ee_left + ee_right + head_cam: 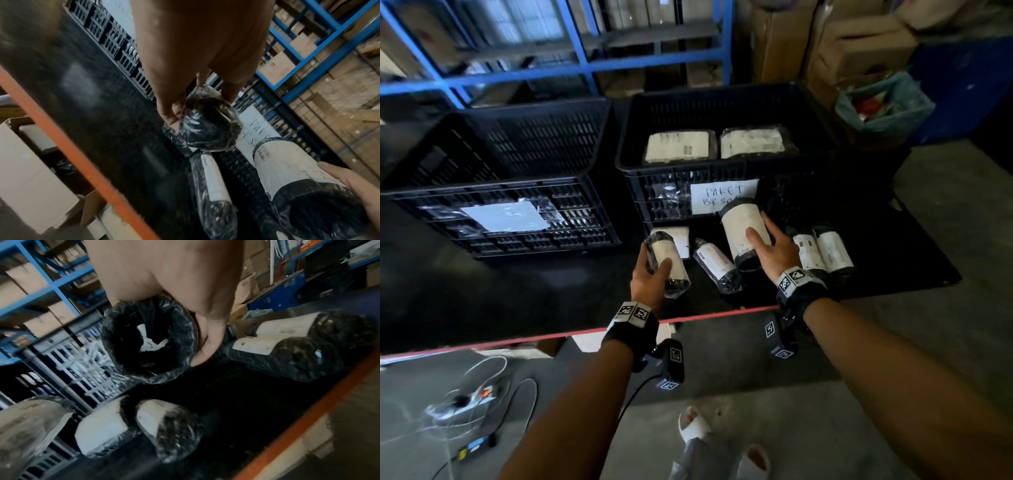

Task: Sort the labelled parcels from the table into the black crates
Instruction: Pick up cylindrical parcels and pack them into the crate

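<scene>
My left hand grips a small black-wrapped roll parcel with a white label, seen end-on in the left wrist view. My right hand holds a larger labelled roll parcel tilted up in front of the right crate; the right wrist view shows its hollow end. Another roll lies between my hands, and two more lie to the right. The right black crate carries two flat labelled parcels. No parcel shows inside the left black crate.
The black table has a red front edge. A flat labelled parcel lies by the right crate's base. Blue shelving and cardboard boxes stand behind. Cables lie on the floor below.
</scene>
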